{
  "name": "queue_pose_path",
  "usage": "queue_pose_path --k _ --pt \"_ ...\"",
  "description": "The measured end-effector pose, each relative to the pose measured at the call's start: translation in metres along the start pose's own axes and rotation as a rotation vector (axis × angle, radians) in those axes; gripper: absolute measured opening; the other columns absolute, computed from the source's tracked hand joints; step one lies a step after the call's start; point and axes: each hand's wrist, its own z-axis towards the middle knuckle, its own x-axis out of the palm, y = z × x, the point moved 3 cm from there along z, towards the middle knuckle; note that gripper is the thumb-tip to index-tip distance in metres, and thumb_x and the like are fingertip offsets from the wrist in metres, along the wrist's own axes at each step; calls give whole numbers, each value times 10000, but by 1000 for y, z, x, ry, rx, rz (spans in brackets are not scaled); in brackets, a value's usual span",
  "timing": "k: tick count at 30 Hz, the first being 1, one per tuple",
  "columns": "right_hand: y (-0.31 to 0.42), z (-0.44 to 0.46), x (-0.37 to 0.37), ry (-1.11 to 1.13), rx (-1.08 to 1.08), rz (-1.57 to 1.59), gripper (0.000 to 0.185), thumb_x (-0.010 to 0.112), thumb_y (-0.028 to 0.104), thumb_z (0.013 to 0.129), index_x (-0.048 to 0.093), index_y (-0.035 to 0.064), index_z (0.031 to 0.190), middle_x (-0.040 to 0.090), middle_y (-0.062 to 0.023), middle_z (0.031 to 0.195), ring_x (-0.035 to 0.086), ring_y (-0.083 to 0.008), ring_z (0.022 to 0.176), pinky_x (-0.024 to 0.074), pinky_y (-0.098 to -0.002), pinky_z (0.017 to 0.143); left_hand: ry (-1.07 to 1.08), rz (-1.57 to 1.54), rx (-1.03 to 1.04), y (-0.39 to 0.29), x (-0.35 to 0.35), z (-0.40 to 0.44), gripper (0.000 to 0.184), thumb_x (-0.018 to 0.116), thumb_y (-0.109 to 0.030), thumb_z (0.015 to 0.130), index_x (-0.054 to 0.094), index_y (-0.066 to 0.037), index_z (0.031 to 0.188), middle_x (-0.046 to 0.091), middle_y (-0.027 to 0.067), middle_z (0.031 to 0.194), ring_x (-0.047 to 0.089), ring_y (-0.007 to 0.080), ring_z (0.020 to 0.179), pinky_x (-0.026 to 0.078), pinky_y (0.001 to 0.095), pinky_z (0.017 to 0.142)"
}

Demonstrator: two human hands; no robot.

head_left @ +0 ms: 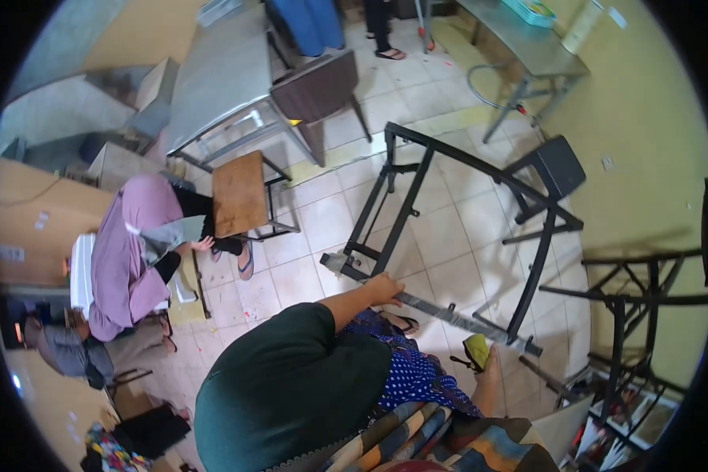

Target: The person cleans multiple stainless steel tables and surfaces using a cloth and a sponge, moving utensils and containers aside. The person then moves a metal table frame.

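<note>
A black metal frame (418,181) of joined bars stands tilted before me on the tiled floor. My left hand (384,289) is wrapped round its near bar (456,318), which looks grey and scuffed along its right part. Greyish wrapping (334,262) covers the bar's left end. Close to the bar's right end, my right hand (492,368) holds a small yellow-green item (476,351) with a dark edge and a dark loop. Its exact kind is unclear, and my right fingers are partly hidden.
A black stool (557,167) stands behind the frame, with dark metal frames (633,303) at right. A wooden-topped stool (240,193) and a seated person (126,259) are at left. Tables (224,75) and other people's legs (311,23) show at the back.
</note>
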Motion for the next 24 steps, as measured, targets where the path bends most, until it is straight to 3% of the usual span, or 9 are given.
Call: queue_pose_path --k 3,11,12,14,18,20,21,23,24 --pt "37 57 29 11 227 3 503 530 537 930 618 48 1008 694 -125 906 688 -273 785 556 -400 616 45 -31 -18 -6 6 2 607 541 -623 838 551 -57 1057 674 140 789 665 337 806 449 450 815" --pt "55 60 61 87 264 -47 444 504 457 969 608 26 990 687 -124 876 685 -274 747 569 -408 643 135 -161 -105 -19 -42 -25 644 526 -643 843 559 -31 1041 665 199 813 656 381 822 480 478 781" --pt "57 67 61 186 113 -28 399 536 409 963 606 17 993 674 -121 872 680 -264 745 566 -402 649 228 -234 -142 -18 -48 -19 662 508 -653 851 561 -23 1047 668 207 833 656 384 840 484 493 773" --pt "59 81 61 124 97 30 366 574 361 947 597 0 1005 673 -131 882 675 -276 701 557 -411 621 313 -192 -191 -21 -47 -15 708 474 -688 852 563 -12 1042 676 208 867 654 389 861 485 506 770" --pt "119 46 79 139 2 -239 403 697 365 850 601 1 995 674 -98 868 663 -226 689 548 -362 594 280 -153 -276 -39 -68 -5 706 479 -689 854 573 -10 1023 681 214 895 659 406 860 496 500 786" --pt "139 26 77 207 -130 -180 554 744 357 809 578 -47 1149 697 -114 822 674 -205 756 565 -348 698 341 -142 -322 -52 -83 4 698 494 -671 856 563 -4 1048 677 237 881 663 423 833 507 516 756" --pt "131 49 64 245 -120 -429 684 766 341 785 497 -42 1284 705 -131 837 677 -206 793 557 -349 749 343 -151 -331 -66 -94 15 699 501 -673 852 553 -4 1050 673 252 862 663 431 806 511 518 734" --pt "184 23 24 327 -179 -526 594 746 358 781 567 103 1287 718 -136 867 665 -195 811 524 -330 776 390 -102 -350 -73 -82 44 715 512 -681 842 528 -14 1101 667 274 841 665 438 782 518 517 714" --pt "107 -33 48 277 -386 -612 449 724 329 792 646 137 1190 715 -117 879 656 -212 812 512 -333 800 358 -23 -358 -4 14 -46 733 517 -687 836 513 -24 1150 666 282 839 668 437 784 521 514 716"
